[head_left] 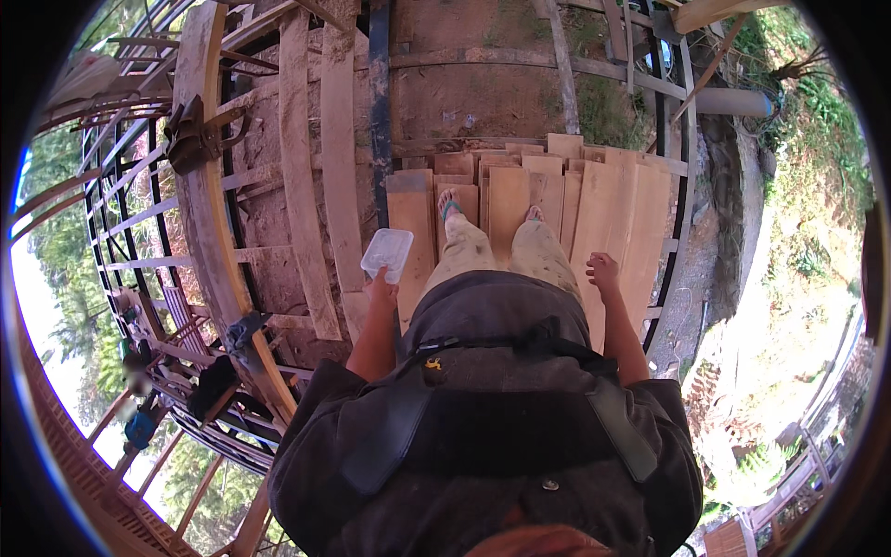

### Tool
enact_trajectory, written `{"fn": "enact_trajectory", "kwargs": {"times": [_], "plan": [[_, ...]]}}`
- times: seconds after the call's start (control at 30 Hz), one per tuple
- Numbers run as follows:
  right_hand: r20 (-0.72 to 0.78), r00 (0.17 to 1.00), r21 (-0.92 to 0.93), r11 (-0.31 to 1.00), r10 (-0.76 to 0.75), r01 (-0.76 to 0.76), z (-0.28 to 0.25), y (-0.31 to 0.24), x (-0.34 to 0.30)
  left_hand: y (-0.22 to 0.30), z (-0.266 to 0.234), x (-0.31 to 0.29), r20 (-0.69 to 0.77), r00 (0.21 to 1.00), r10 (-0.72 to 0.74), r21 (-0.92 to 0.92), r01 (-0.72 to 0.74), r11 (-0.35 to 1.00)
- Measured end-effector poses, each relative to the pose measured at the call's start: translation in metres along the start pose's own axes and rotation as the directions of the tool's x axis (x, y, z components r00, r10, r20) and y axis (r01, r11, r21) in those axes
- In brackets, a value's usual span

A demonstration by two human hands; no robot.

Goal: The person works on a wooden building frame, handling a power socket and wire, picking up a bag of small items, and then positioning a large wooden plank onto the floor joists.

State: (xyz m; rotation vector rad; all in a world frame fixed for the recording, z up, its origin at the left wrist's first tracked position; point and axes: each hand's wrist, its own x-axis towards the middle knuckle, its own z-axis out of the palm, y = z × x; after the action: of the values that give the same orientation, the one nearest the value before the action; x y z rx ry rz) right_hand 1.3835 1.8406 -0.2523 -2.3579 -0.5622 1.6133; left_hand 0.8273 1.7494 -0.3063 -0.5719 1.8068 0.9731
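My left hand [381, 289] holds a clear plastic container [387, 252] by its near edge, out to the left of my legs. The container looks shallow and rectangular with rounded corners; I cannot make out anything inside it. My right hand [603, 270] hangs to the right of my legs, fingers loosely curled and a little apart, with nothing seen in it. Under my sandalled feet lies a platform of loose wooden boards [509, 200], some overlapping at their far ends.
Long planks [339, 148] run away on the left beside a dark metal beam [380, 111]. A brown tool belt or bag [193, 135] hangs over a thick timber [206, 209]. Dark cloth [246, 336] drapes the same timber nearer me. Bare soil [473, 97] shows below the framework.
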Motion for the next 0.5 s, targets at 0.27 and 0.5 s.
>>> {"fn": "enact_trajectory", "kwargs": {"times": [0.27, 0.5], "plan": [[-0.034, 0.893, -0.57, 0.743, -0.449, 0.352, 0.091, 0.015, -0.023, 0.135, 0.04, 0.021, 0.094, 0.946, 0.311, -0.073, -0.305, 0.95], [-0.02, 0.974, -0.238, 0.948, -0.224, 0.213, 0.107, -0.016, -0.038, 0.136, 0.031, 0.048, 0.248, 0.944, 0.218, -0.1, -0.199, 0.975]]}}
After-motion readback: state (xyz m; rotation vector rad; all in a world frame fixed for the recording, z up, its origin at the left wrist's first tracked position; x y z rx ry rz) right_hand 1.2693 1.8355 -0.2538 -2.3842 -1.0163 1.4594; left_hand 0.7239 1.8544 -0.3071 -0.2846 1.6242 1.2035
